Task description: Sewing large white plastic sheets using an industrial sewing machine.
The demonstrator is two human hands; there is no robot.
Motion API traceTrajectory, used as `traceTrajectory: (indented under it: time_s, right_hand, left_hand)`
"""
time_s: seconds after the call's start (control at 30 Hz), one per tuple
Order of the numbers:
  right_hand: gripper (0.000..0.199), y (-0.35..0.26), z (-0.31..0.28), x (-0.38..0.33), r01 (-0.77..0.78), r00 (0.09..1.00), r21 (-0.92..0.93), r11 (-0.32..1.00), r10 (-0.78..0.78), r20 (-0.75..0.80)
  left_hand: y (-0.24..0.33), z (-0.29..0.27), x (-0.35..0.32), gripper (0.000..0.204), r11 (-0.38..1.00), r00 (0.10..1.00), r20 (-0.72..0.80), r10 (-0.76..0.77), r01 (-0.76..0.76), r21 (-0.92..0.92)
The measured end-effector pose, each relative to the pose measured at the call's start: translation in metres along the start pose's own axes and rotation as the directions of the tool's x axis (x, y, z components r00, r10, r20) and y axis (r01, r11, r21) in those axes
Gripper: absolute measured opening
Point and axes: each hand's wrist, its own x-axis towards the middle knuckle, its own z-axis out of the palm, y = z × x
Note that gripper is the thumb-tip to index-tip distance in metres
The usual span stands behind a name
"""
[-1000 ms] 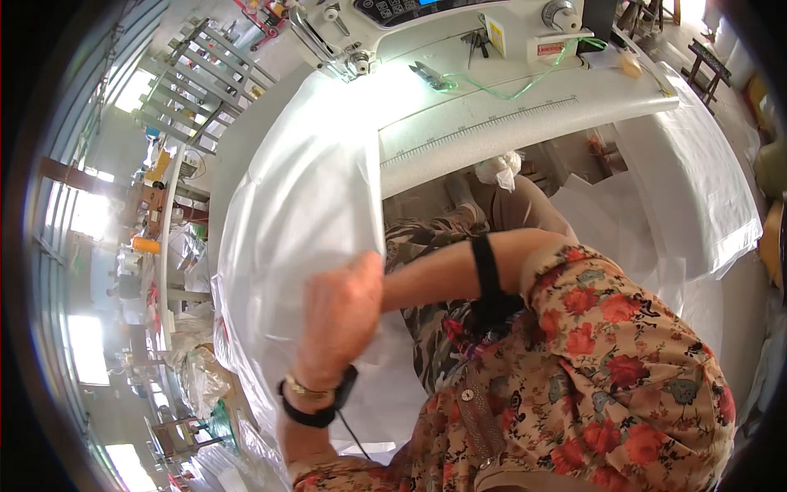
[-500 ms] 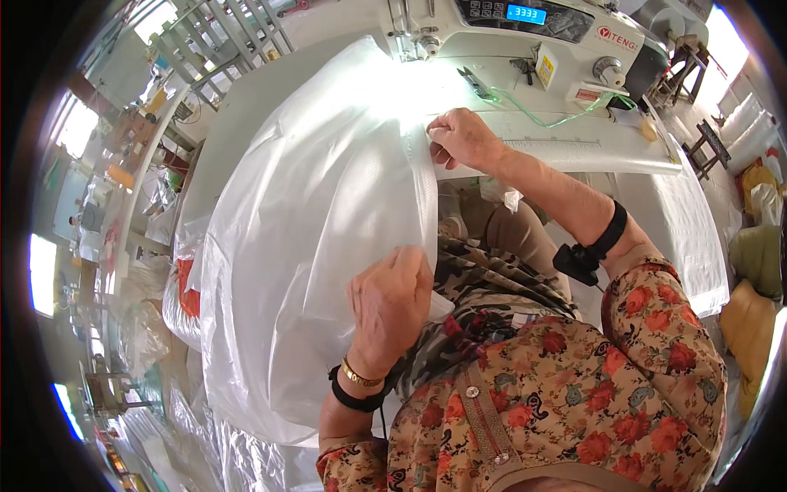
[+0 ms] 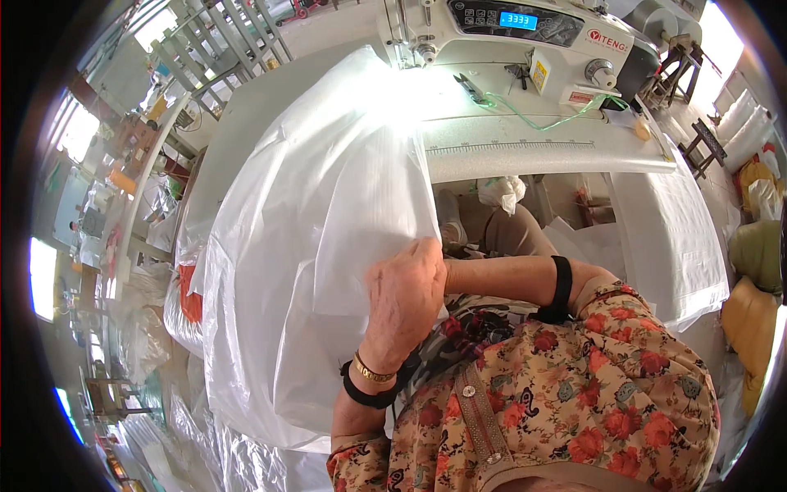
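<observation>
A large white plastic sheet (image 3: 270, 221), perhaps a woven bag, drapes from under the sewing machine's head (image 3: 425, 53) toward my lap, with long folds in it. At its right edge my left hand (image 3: 399, 303) is closed, gripping the sheet; a gold bracelet and black band circle that wrist. My right hand (image 3: 432, 256) meets the left one at the same edge, its forearm crossing in from the right. Its fingers are mostly hidden behind the left hand. Bright lamp glare washes out the sheet near the needle.
Black-handled snips (image 3: 471, 90) and a green cord (image 3: 537, 125) lie on the machine table (image 3: 492, 135), which has a ruler strip (image 3: 508, 148). Stacked white sheets (image 3: 668, 238) hang at the right. A wooden stool (image 3: 703, 148) stands beyond, and plastic-wrapped bundles (image 3: 184, 307) lie at the left.
My right hand has come down from the sheet's edge near the machine to my left hand. The left hand has shifted slightly right; the sheet's right edge now slants more.
</observation>
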Motion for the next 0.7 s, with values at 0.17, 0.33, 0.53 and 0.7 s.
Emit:
traceTrajectory:
  time_s: [0.17,0.33,0.53,0.7]
  right_hand:
    - [0.012,0.025,-0.025,-0.010,0.293,0.932,-0.299,0.908,-0.202,0.300]
    - [0.014,0.002,-0.082,-0.003,0.275,0.894,-0.541,0.795,-0.005,0.448]
    - [0.034,-0.065,-0.149,0.060,-0.164,0.979,-0.708,0.687,0.201,-0.033]
    - [0.037,-0.056,-0.133,0.126,-0.218,0.971,-0.921,0.324,-0.019,-0.237]
  left_hand:
    - [-0.008,0.026,-0.007,0.010,1.000,0.997,0.080,0.022,-0.023,0.008]
    - [-0.012,0.034,-0.013,0.010,0.999,0.998,0.060,0.034,-0.033,-0.021]
    - [-0.005,0.028,-0.007,0.010,0.998,0.997,0.059,0.059,-0.058,-0.010]
    - [0.004,0.021,0.001,0.010,0.997,0.997,0.023,0.069,-0.068,-0.026]
